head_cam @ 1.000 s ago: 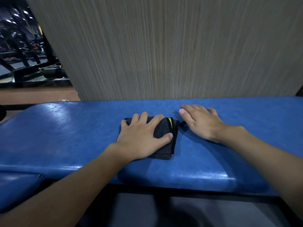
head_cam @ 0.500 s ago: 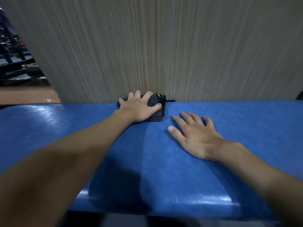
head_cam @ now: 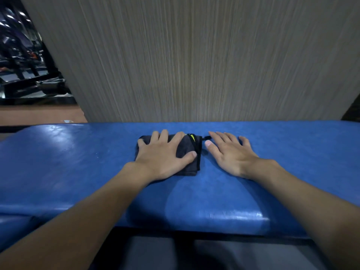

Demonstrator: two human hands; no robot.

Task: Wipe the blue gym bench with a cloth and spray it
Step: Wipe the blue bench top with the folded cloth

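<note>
Slid back from the edge by the wall [head_cam: 194,65] to the middle of the blue bench [head_cam: 78,162] with the dark folded cloth [head_cam: 186,151]. Presses it flat under the left hand [head_cam: 163,158], fingers spread straight, thumb across its near part. Rests the right hand [head_cam: 231,154] flat on the padding just beside the cloth's right edge, fingers straight, gripping nothing.
</note>
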